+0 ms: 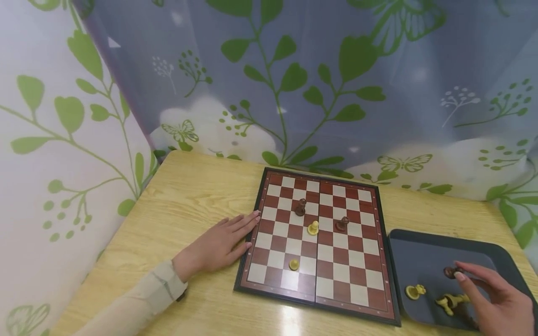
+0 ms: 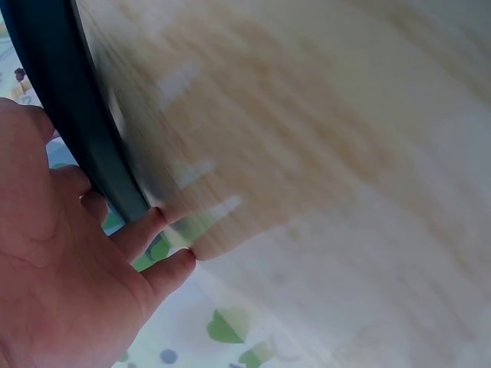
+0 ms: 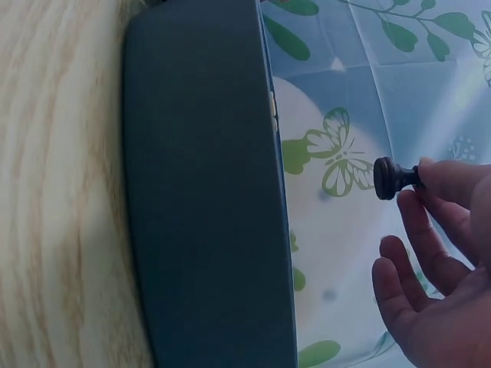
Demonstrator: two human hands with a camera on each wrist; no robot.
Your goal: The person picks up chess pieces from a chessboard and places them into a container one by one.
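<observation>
My right hand point(image 1: 496, 294) pinches a dark brown chess piece point(image 3: 390, 179) between thumb and fingertips, its round base facing outward and its top hidden by the fingers. It is held over the dark grey tray point(image 1: 420, 249). Flat and relaxed, my left hand point(image 1: 222, 242) touches the left edge of the chessboard point(image 1: 350, 282) with its fingertips. On the board stand two dark brown pieces, one at the left point(image 1: 300, 207) and another at the right point(image 1: 342, 224). Two yellow pieces, a pawn point(image 1: 313, 227) and a smaller-looking one point(image 1: 294, 265), are on the left half.
Inside the tray lie a yellow crowned piece point(image 1: 415, 292) and more yellow pieces point(image 1: 450, 302), partly behind the right hand. The tray sits against the board's right side on a wooden table point(image 1: 197, 186). A leaf-patterned cloth point(image 1: 277, 93) hangs behind the table.
</observation>
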